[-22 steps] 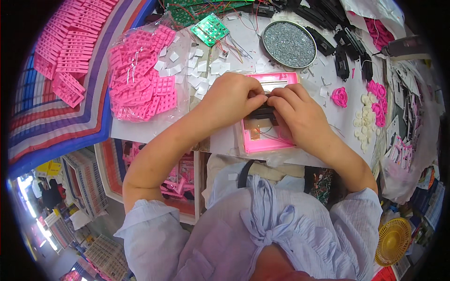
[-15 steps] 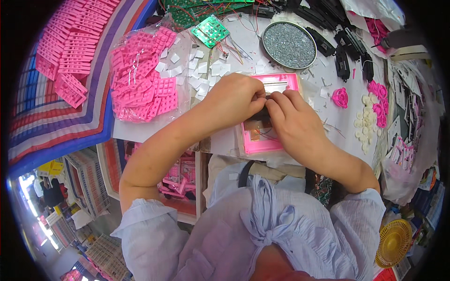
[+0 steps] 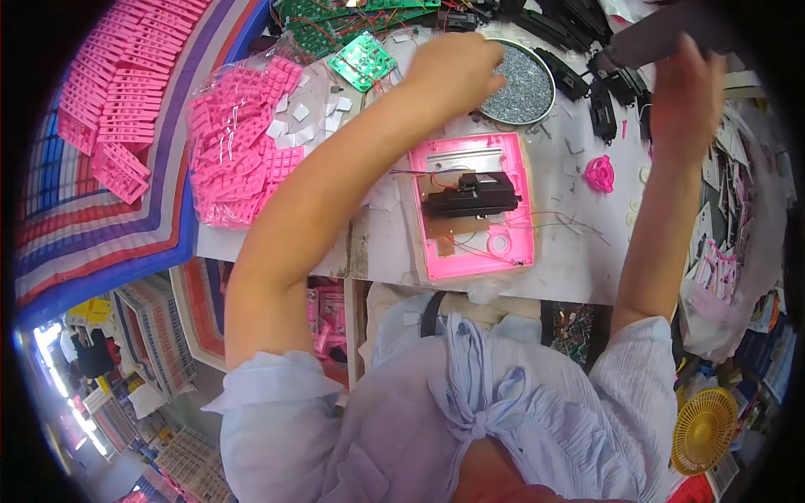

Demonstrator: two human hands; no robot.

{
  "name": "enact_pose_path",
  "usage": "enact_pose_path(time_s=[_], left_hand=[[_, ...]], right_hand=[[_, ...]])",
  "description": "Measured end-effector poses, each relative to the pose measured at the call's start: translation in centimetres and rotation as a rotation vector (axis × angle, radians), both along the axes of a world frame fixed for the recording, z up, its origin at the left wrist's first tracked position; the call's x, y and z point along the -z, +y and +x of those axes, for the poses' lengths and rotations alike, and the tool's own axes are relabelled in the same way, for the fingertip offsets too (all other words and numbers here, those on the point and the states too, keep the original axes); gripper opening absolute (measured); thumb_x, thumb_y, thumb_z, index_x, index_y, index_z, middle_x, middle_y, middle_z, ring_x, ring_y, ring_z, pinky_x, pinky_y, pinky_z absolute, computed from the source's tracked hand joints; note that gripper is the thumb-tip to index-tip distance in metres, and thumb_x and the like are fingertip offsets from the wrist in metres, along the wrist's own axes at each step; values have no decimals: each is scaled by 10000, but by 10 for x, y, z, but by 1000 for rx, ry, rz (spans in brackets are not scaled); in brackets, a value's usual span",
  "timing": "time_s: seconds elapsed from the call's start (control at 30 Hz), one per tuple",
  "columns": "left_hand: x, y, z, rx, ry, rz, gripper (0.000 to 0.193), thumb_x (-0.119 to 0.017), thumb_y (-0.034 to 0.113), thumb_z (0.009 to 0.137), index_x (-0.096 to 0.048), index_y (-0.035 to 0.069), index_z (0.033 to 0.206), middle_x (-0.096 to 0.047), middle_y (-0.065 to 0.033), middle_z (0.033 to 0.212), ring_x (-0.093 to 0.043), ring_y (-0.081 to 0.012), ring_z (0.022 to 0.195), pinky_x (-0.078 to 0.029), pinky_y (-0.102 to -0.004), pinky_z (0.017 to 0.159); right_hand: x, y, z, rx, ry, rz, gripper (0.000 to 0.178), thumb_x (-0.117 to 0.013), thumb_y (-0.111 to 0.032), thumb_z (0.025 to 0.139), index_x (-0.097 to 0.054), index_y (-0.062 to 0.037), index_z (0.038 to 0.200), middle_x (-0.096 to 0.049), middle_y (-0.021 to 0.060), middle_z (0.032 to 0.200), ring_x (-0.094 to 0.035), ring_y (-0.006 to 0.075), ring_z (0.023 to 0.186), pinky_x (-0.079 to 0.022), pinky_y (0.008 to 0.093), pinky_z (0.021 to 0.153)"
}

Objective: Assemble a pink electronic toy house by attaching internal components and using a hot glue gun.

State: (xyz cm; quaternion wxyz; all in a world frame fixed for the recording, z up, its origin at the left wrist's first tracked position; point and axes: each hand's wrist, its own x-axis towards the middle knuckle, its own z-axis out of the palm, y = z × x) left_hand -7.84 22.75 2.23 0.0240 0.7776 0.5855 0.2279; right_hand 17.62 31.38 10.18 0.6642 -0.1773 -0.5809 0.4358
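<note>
Centre of frame: rectangular pink plastic housing (image 3: 474,266), open side up, presumably for access, a black plastic module (image 3: 476,198) lying across it. Upper centre: left hand (image 3: 457,74), fingers curled over the edge of a round dish (image 3: 553,99) of small grey metal parts (image 3: 520,88), likely set within reach; any hold hidden. Upper right: blurred right hand (image 3: 689,96) at a dark blocky object (image 3: 650,38), grip indeterminable.

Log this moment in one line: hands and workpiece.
left hand: at screw dish edge | right hand: at dark tool, grip blurred | black module: lying on pink casing, unheld
</note>
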Motion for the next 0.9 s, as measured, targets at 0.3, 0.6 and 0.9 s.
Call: enact_pose_path(time_s=[0.3,0.6,0.9], left_hand=[[29,24,12,221,244,-123,181,-651,309,895,-707,137,915,-685,-51,897,-676,-290,908,-483,-491,788],[13,32,27,123,373,-156,268,-586,337,906,-743,129,845,-730,-55,888,-709,-250,842,-470,-468,802],[-39,-136,19,180,-206,67,78,-752,149,812,-687,140,852,-697,25,865,-642,-183,815,-375,-392,837]], right_hand=[[-4,-56,-50,-381,-173,-70,522,-667,-271,962,-489,47,1336,-700,179,1004,-660,180,722,-532,281,669],[10,-79,-57,-293,-214,-241,444,-668,-197,944,-495,44,1273,-651,109,875,-638,187,768,-501,298,692],[2,-135,-41,-717,75,-153,443,-596,-208,945,-454,-33,1326,-479,20,632,-447,124,549,-390,302,520]])
